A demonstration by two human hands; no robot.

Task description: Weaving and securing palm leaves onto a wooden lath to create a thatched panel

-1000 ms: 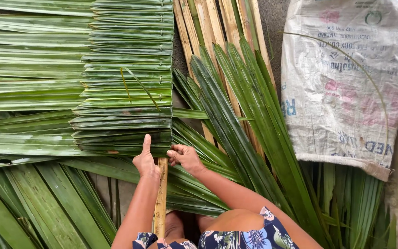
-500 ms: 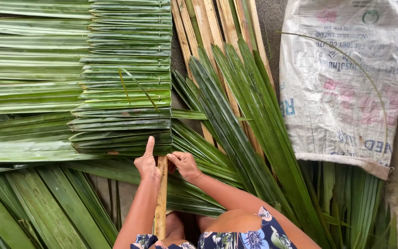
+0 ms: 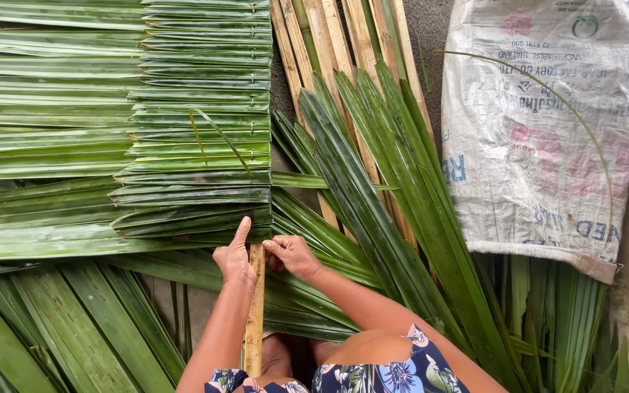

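A thin wooden slat runs upright in the middle of the view, from the person's lap to the lower edge of a panel of folded palm leaves stitched in overlapping rows. The left hand is closed around the slat's left side near its top, thumb on the wood and forefinger pointing straight up, touching the panel's lowest leaf. The right hand lies just to the right of the slat's top, fingers curled and pinching at the wood or at a leaf edge there; which of the two cannot be told. Both hands sit close together at the slat's upper end, right under the panel. Loose long palm fronds fan out to the right over a bundle of bare wooden slats. Flat leaves cover the left. A white woven sack lies at the right; its contents are hidden.
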